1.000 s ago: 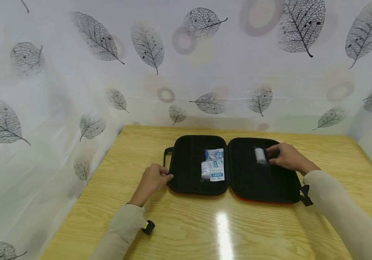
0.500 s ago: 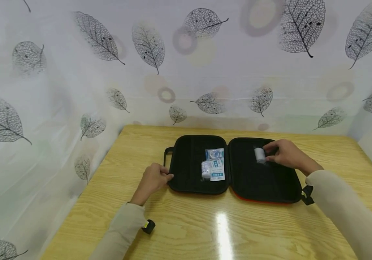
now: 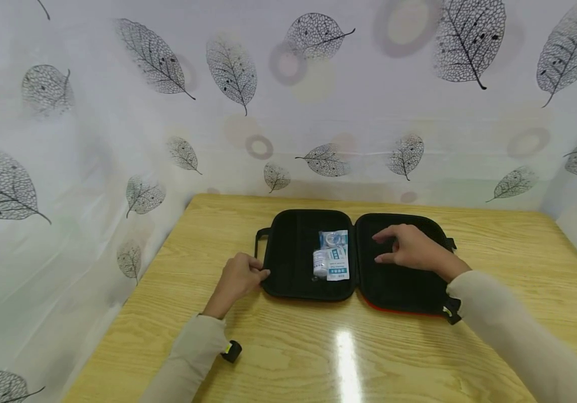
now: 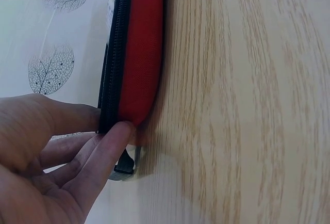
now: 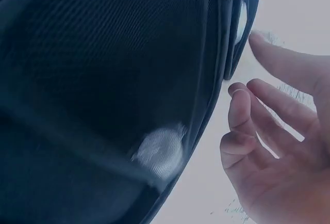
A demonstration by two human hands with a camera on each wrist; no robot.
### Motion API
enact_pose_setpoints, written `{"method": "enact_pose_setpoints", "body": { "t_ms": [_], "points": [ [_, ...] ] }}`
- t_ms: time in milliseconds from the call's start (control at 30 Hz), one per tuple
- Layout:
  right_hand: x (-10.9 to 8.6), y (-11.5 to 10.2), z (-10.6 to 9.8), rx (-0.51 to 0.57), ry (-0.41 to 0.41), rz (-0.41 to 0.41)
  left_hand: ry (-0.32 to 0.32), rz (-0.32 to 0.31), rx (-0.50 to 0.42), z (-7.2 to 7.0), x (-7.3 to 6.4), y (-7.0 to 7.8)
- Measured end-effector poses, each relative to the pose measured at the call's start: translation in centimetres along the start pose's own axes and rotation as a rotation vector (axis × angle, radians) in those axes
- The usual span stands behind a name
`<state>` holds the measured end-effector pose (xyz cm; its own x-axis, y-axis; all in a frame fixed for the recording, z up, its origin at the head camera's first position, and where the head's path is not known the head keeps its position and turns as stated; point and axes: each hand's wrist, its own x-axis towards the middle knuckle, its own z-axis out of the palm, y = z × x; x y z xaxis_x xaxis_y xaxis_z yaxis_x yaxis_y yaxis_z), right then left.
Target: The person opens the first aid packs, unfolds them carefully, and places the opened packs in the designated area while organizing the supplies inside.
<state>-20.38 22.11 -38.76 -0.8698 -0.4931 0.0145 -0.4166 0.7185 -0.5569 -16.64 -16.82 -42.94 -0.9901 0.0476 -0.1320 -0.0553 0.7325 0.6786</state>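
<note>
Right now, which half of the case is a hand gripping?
The left half, its corner pinched by the left hand; the right hand hovers over the right half.

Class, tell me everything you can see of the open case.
The case lies open on a wooden table, two rounded halves joined along the middle. Its lining is black, its outside red and fabric-like, with a black zip and a left-end handle. Packets and a white cylinder lie in the left half; a round white thing shows in the right. The left hand pinches the case's edge.
</note>
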Motion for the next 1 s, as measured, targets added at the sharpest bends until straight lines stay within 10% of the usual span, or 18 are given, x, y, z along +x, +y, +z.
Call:
{"method": "enact_pose_setpoints", "body": {
  "t_ms": [633, 1000],
  "points": [
    [3.6, -4.8, 4.5, 0.028, -0.070, -0.095, 0.007, -0.001, -0.002, 0.0, -0.2, 0.3],
    [5.0, -6.2, 6.0, -0.060, -0.102, -0.017, 0.015, -0.006, -0.016, 0.0, -0.1, 0.3]
  ]
}}
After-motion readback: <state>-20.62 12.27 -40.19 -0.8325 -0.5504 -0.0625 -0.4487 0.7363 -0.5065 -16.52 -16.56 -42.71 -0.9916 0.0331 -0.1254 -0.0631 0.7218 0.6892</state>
